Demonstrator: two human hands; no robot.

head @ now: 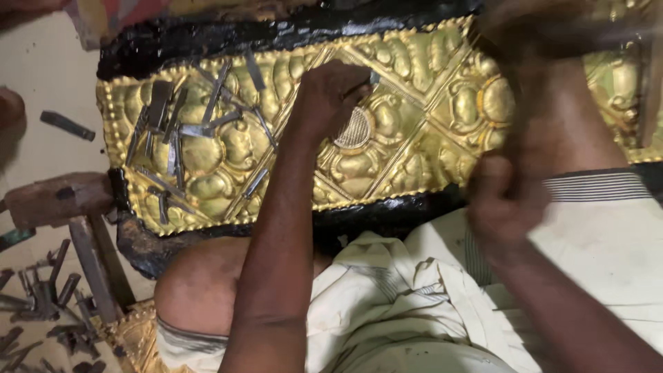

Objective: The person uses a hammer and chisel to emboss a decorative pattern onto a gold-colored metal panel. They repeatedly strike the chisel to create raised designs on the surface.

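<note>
A long gold embossed metal panel (414, 90) lies on a black pitch bed (207, 38) in front of my knees. My left hand (331, 97) rests on the panel's middle, fingers closed around a thin steel punch (369, 81) set beside a round cross-hatched boss (354, 129). My right hand (501, 197) is blurred at the right, gripping the handle of a hammer whose dark head (539, 27) is smeared across the upper right above the panel.
Several loose steel punches (186, 124) lie scattered on the panel's left end. A wooden mallet (59, 200) and more punches (41, 297) sit on the floor at the left. My knee (200, 283) and pale cloth (387, 297) fill the bottom.
</note>
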